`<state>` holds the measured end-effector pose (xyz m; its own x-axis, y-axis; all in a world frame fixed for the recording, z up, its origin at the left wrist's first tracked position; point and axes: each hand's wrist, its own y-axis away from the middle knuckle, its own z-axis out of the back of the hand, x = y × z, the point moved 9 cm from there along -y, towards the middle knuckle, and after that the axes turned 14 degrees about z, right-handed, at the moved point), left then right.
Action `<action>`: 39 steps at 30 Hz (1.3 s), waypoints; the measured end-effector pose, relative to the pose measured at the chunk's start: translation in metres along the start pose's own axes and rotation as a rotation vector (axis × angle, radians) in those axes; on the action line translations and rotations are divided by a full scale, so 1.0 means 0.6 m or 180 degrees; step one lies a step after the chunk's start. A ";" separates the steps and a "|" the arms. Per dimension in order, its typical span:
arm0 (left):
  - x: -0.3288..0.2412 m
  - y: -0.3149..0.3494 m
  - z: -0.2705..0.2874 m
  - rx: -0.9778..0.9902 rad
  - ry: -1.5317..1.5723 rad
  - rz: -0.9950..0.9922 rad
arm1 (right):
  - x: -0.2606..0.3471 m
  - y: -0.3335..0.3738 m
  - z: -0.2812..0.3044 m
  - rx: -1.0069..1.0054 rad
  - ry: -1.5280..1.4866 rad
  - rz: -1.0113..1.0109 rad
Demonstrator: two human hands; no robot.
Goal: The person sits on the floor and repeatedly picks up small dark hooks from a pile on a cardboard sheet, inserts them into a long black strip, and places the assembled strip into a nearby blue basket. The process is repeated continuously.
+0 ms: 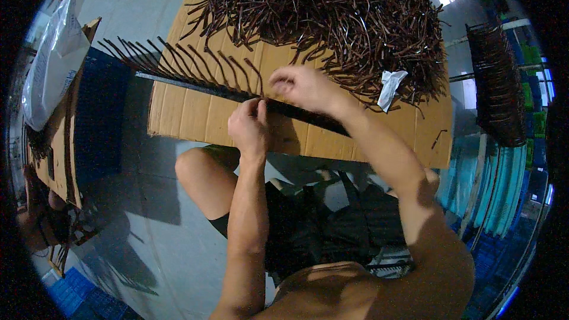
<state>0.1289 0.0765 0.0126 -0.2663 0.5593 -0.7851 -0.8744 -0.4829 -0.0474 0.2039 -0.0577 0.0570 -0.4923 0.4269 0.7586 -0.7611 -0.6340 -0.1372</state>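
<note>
A long dark bar (201, 87) lies slanting across a cardboard-topped surface (204, 115). Thin brown curved rods (207, 62) stand in a row along its left part. My left hand (246, 129) is closed at the near side of the bar, with thumb and forefinger pinched at the foot of the rightmost rod (255, 73). Just right of that rod, above the bar, my right hand (306, 90) has loosely curled fingers, apart and slightly blurred. Nothing shows between them. My right forearm passes over the bar's right end.
A large heap of similar loose brown rods (332, 9) covers the far side of the cardboard. A crumpled white paper (391, 89) lies on its near edge. One bent rod (438, 138) is at the right. A filled rack (498, 83) stands at far right, a plastic bag (56, 65) at left.
</note>
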 end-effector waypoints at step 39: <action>-0.039 0.009 -0.016 0.0128 0.0158 -0.0583 | 0.059 0.055 0.014 -0.1599 0.0241 0.0738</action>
<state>0.1342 0.0543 0.0248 -0.0818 0.6010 -0.7951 -0.9222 -0.3482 -0.1683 0.1649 -0.0692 0.0846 -0.6858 0.3696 0.6270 -0.7278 -0.3394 -0.5959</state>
